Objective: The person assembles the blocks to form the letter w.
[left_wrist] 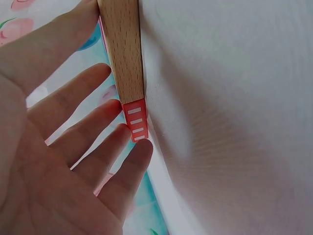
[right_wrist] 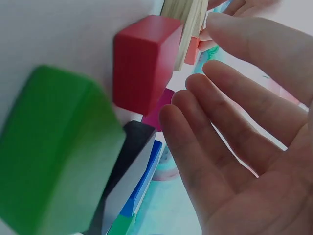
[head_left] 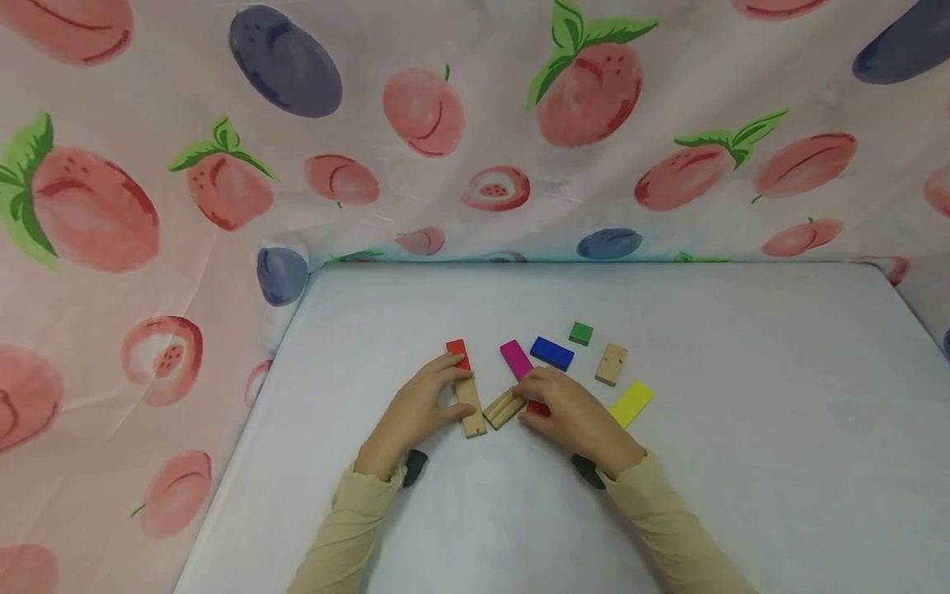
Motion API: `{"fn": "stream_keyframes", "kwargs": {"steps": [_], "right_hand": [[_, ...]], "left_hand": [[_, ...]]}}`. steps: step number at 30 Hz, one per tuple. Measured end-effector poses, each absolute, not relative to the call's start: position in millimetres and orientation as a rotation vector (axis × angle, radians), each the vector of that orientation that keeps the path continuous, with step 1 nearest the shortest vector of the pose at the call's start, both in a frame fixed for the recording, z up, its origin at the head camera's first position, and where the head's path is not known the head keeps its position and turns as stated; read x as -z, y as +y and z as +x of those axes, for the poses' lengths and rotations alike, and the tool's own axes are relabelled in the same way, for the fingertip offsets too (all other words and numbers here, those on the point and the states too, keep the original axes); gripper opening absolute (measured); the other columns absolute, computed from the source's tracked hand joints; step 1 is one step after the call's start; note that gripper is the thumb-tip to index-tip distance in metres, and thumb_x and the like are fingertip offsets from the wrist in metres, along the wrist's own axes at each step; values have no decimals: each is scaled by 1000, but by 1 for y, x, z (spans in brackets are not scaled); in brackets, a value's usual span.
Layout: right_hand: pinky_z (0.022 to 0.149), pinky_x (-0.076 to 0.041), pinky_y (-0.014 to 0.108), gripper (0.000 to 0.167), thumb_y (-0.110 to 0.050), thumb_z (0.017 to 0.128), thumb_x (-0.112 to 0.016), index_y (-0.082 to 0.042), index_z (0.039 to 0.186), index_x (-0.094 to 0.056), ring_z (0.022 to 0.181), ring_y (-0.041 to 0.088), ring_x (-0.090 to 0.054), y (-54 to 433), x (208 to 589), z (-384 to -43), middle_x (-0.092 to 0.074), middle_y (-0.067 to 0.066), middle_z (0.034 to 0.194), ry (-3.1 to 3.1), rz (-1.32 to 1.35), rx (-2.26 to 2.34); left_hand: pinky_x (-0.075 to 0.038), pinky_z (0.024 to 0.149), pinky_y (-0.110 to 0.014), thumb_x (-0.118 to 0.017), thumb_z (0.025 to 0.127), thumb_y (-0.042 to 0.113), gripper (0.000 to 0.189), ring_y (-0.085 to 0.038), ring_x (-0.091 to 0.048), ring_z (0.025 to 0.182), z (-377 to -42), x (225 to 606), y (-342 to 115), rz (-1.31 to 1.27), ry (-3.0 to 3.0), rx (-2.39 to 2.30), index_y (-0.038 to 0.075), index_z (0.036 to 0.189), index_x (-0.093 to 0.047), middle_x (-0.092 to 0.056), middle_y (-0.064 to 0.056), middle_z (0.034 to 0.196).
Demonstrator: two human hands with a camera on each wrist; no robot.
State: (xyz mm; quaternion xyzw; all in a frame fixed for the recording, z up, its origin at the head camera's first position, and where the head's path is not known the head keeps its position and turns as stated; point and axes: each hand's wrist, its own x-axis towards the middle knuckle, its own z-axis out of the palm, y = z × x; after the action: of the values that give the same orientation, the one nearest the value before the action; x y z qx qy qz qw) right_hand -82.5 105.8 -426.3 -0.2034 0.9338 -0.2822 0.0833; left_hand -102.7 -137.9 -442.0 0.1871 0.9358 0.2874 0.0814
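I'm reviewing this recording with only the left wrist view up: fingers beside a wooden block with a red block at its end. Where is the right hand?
Observer: In the head view, the right hand reaches over a second red block, covering part of it.
Operator: Is anything wooden between it and the left hand?
Observer: Yes, a grooved wooden piece lies there at a slant.
Operator: And which block lies farthest away in the head view?
Observer: The small green block, beyond the blue block and a little to its right.
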Motion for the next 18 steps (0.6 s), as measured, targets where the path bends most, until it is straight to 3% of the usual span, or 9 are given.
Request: {"fn": "stream_keyframes", "kwargs": {"steps": [18], "right_hand": [[96,-55,38,33,-14,81,-83,-7,111,-73,111,23,-62,113,431,-76,-67,7,114,2812,-616,756]], "left_hand": [[-32,119,-43,-80,84,27,51,-25,-33,147,-102,441,-137,551,2787,-866,10,130,-65,-46,-4,152]]}}
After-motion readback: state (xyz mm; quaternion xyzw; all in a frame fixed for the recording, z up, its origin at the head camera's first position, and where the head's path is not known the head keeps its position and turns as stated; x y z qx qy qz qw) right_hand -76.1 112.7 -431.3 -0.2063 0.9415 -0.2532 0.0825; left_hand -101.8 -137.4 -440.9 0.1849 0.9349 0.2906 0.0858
